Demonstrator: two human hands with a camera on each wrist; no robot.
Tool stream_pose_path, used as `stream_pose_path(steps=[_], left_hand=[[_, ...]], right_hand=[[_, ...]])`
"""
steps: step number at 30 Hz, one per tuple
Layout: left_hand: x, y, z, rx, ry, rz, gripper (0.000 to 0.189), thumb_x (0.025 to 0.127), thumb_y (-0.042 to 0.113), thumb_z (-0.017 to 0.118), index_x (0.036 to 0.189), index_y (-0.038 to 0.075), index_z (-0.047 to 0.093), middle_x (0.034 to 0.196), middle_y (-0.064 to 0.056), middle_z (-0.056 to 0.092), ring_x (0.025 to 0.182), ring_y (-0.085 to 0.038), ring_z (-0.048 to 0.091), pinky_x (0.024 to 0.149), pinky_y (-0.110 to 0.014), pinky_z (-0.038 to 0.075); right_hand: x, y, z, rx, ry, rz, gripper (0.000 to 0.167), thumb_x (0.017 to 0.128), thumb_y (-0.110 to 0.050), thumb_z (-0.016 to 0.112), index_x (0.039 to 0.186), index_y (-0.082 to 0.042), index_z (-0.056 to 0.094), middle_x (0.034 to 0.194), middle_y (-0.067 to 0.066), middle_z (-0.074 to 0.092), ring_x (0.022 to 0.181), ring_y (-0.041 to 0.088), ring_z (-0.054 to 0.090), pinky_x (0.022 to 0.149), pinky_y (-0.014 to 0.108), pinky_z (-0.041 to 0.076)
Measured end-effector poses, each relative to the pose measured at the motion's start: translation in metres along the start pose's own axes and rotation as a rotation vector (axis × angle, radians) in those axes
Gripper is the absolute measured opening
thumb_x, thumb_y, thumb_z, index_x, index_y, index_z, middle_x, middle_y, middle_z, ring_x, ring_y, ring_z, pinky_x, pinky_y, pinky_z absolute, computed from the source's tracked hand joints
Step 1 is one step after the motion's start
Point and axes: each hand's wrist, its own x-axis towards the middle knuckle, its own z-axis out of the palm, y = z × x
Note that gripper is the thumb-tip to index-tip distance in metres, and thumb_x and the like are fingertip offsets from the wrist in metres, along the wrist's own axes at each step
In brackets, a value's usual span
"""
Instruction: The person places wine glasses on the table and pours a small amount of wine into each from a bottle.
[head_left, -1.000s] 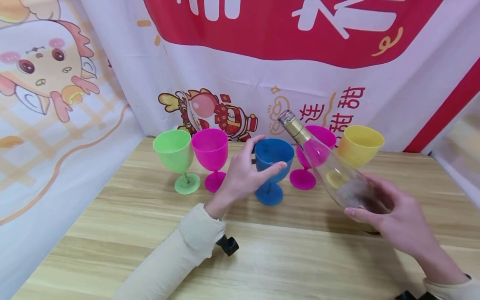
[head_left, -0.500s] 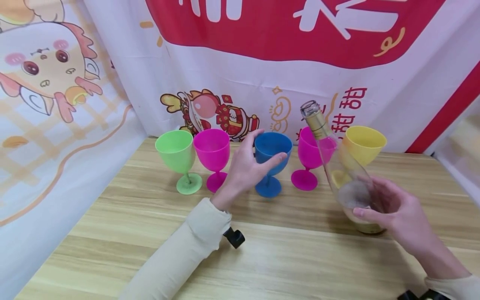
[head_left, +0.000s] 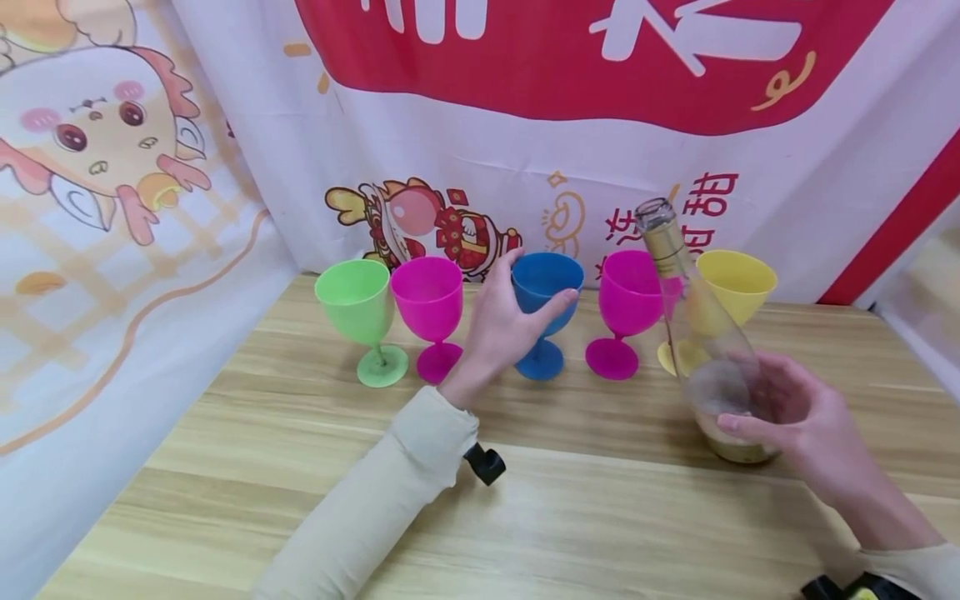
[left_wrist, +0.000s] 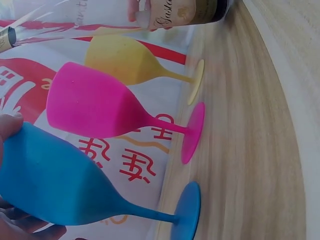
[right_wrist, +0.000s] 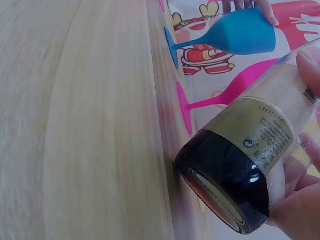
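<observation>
My left hand holds the bowl of a blue plastic goblet, thumb on the near side, fingers around the far left. In the left wrist view, the foot of the blue goblet is at the tabletop. A clear glass wine bottle with a gold neck band is in my right hand, gripped around its lower body. The bottle leans left, its open mouth pointing up. Dark liquid or a dark band shows at its base, under a gold label in the right wrist view.
Left of the blue goblet stand a green goblet and a magenta goblet. To its right are another magenta goblet and a yellow goblet, partly behind the bottle. A printed cloth hangs behind the wooden table.
My left hand has slid the blue goblet back, away from me, into line with the others. My right hand has tipped the bottle more upright, its neck swinging right.
</observation>
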Motion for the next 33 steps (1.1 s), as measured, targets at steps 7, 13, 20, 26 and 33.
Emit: stream_pose_path(steps=[7, 13, 20, 26, 33], left_hand=[[0.001, -0.004, 0.005, -0.007, 0.045, -0.004, 0.092, 0.092, 0.056, 0.076, 0.163, 0.016, 0.032, 0.156, -0.011, 0.051, 0.141, -0.033, 0.054, 0.105, -0.057, 0.058], [0.0, -0.004, 0.003, -0.002, 0.071, 0.023, 0.094, 0.091, 0.055, 0.076, 0.164, 0.017, 0.03, 0.16, -0.011, 0.047, 0.144, -0.033, 0.052, 0.107, -0.057, 0.057], [-0.009, 0.007, -0.006, 0.033, 0.07, 0.084, 0.093, 0.091, 0.052, 0.078, 0.163, 0.016, 0.032, 0.163, -0.008, 0.045, 0.146, -0.03, 0.049, 0.107, -0.055, 0.057], [-0.019, 0.019, -0.019, 0.045, 0.071, 0.123, 0.089, 0.092, 0.043, 0.08, 0.163, 0.015, 0.035, 0.164, -0.007, 0.045, 0.149, -0.028, 0.046, 0.111, -0.055, 0.055], [-0.029, 0.029, -0.042, 0.072, 0.111, 0.202, 0.081, 0.093, 0.037, 0.081, 0.159, 0.011, 0.042, 0.162, -0.007, 0.049, 0.151, -0.026, 0.047, 0.12, -0.051, 0.048]], right_hand=[[0.002, 0.006, -0.003, -0.003, -0.041, -0.012, 0.072, 0.089, 0.016, 0.072, 0.15, -0.015, 0.05, 0.136, -0.007, 0.065, 0.115, 0.001, 0.067, 0.093, 0.01, 0.054], [0.007, 0.008, -0.005, -0.073, -0.105, -0.012, 0.073, 0.091, 0.013, 0.072, 0.152, -0.016, 0.045, 0.143, -0.009, 0.059, 0.125, -0.005, 0.06, 0.098, 0.005, 0.047], [0.005, 0.004, -0.008, -0.239, -0.156, 0.043, 0.069, 0.098, -0.002, 0.072, 0.158, -0.012, 0.039, 0.141, -0.012, 0.063, 0.124, -0.004, 0.062, 0.096, 0.009, 0.052], [0.006, 0.005, -0.012, -0.261, -0.151, 0.036, 0.066, 0.097, -0.002, 0.073, 0.153, -0.018, 0.042, 0.139, -0.015, 0.063, 0.123, -0.006, 0.061, 0.095, 0.009, 0.052], [0.004, 0.006, -0.015, -0.292, -0.141, 0.037, 0.066, 0.097, -0.003, 0.074, 0.152, -0.021, 0.042, 0.14, -0.017, 0.061, 0.123, -0.009, 0.059, 0.094, 0.007, 0.051]])
